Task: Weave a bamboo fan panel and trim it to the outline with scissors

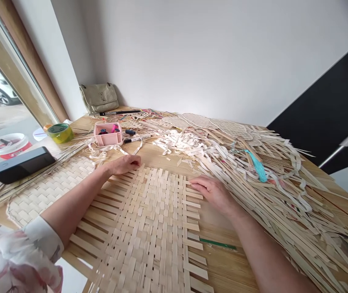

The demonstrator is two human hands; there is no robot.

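A large woven mat of pale flat strips [149, 219] lies on the wooden table [222, 264] in front of me. My left hand [124, 164] rests at the mat's far left corner, fingers curled down onto the strip ends. My right hand [212, 191] lies at the mat's right edge, fingers bent and pressing on loose strip ends there. Neither hand lifts anything off the table.
A big heap of loose strips [271, 191] covers the right side, with a teal tassel [257, 165] in it. A finished woven piece [44, 189], a black box [21, 165], a pink tray [108, 133], a tape roll [60, 132] and a bag [99, 97] sit left and back.
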